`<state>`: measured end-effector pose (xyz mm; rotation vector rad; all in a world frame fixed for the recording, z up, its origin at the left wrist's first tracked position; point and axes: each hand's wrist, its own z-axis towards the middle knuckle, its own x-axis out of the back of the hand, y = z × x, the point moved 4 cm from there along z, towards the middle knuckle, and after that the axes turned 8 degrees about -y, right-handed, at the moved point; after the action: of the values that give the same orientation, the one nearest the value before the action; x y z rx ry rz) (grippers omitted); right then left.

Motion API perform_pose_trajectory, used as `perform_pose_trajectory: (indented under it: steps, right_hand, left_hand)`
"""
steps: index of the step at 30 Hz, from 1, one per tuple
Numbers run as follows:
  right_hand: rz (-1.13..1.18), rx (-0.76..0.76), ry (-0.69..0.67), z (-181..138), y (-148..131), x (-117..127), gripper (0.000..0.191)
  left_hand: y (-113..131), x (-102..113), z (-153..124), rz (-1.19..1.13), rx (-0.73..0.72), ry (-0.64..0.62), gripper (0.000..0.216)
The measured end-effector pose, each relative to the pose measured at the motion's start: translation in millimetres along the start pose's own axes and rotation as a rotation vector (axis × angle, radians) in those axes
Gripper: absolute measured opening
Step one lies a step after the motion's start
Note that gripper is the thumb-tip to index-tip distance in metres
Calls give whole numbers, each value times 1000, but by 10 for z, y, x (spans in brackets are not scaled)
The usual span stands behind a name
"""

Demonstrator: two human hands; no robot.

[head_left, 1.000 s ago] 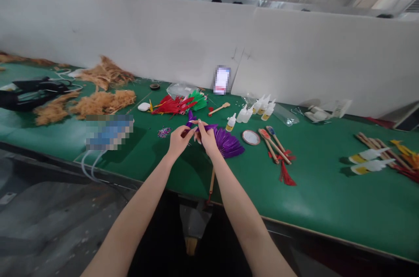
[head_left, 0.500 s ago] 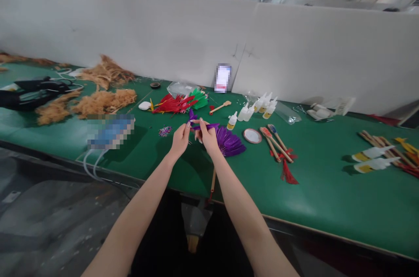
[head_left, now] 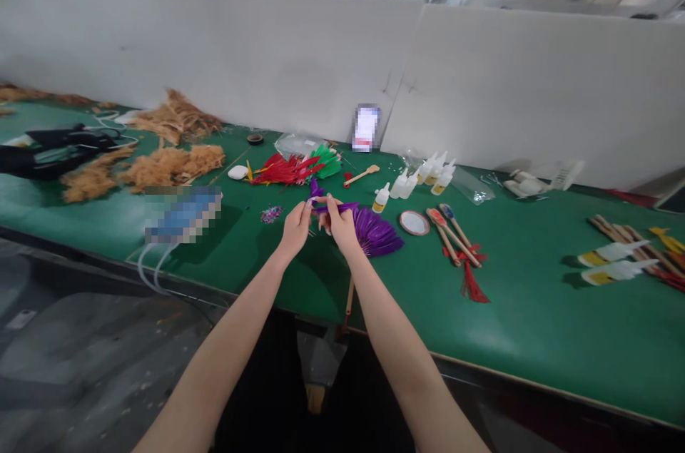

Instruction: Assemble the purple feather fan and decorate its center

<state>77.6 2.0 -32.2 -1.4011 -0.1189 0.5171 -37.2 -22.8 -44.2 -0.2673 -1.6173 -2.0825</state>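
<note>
My left hand (head_left: 296, 227) is closed in a pinch on one end of a purple feather (head_left: 342, 207). Close beside it, my right hand (head_left: 340, 222) pinches the same feather farther along, thumb on top. Under and to the right of that hand, a spread fan of purple feathers (head_left: 378, 230) rests on the table, partly covered by the hand. Just beyond my fingertips lies another bit of purple feather (head_left: 315, 187). A thin wooden handle (head_left: 349, 296) shows below my right wrist, reaching the table's front edge. The fingers hide the exact grip points.
Red feathers (head_left: 281, 169) and green feathers (head_left: 326, 162) lie behind my hands. White glue bottles (head_left: 381, 198), a round lid (head_left: 414, 222) and wooden sticks with red tassels (head_left: 452, 235) sit to the right. Brown fibre (head_left: 168, 166) is heaped left. A phone (head_left: 367, 128) leans on the partition.
The view has shifted very slightly. Both hands keep their hold on the purple feather, with no clear movement.
</note>
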Motion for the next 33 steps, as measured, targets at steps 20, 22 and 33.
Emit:
perform_pose_trajectory:
  steps: [20,22,33]
  right_hand:
    - [-17,15,-13,-19,-30,0,51]
    - [-15,13,-15,-15,-18,2,51]
    - [-22,9,2,10,13,37,52]
  left_hand:
    - [45,8,-7,-27,12,-5,41]
    - [53,15,-4,-21,8,-15,39]
    - [9,-7,-3,-54,28,-6,41]
